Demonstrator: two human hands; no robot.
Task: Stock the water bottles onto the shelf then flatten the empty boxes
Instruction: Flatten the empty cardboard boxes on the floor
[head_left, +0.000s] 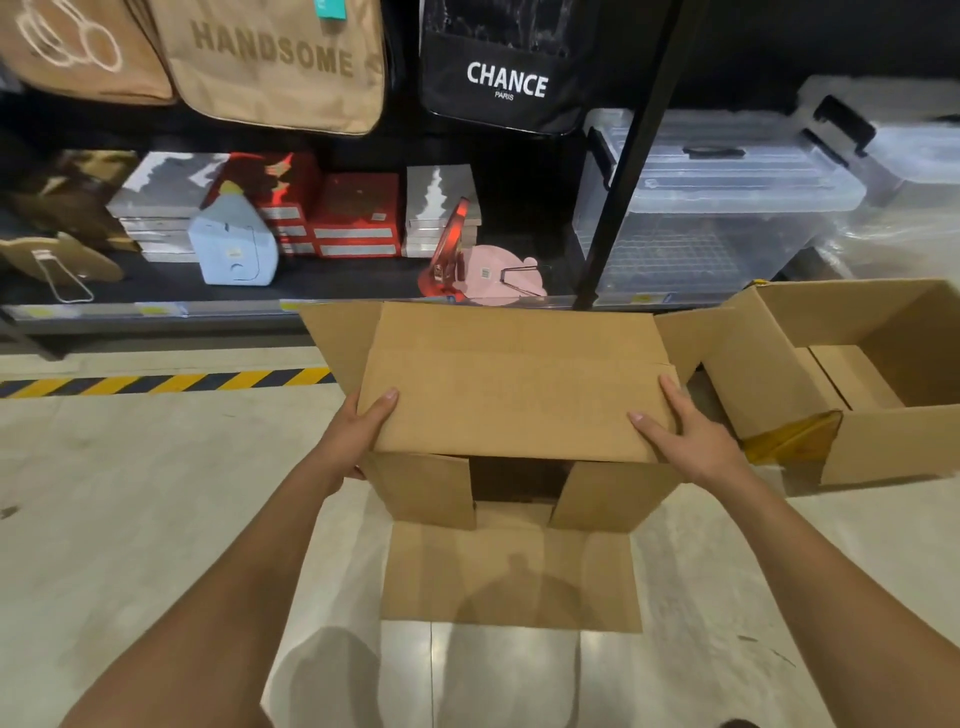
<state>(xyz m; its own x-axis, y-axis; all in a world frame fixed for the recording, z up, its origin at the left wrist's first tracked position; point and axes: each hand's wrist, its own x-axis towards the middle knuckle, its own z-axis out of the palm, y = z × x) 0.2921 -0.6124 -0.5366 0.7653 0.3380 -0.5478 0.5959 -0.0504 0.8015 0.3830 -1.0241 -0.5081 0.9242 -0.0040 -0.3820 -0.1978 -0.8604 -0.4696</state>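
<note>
A brown cardboard box (514, 395) is held up in front of me above the pale floor, its flaps hanging loose at the near side. My left hand (358, 426) grips its left edge, thumb on the top panel and fingers underneath. My right hand (685, 431) grips the right edge the same way. A dark gap shows inside the box between the two short flaps; nothing inside can be made out. A second open cardboard box (862, 384) lies on the floor to the right, empty as far as I can see. No water bottles are in view.
A low black shelf (156, 306) ahead carries stacked red and grey boxes (353, 218), a pale blue item and a pink item. Bags (280, 57) hang above. A clear plastic crate (727, 208) stands behind a black shelf post (623, 171). Yellow-black tape (166, 382) marks the floor.
</note>
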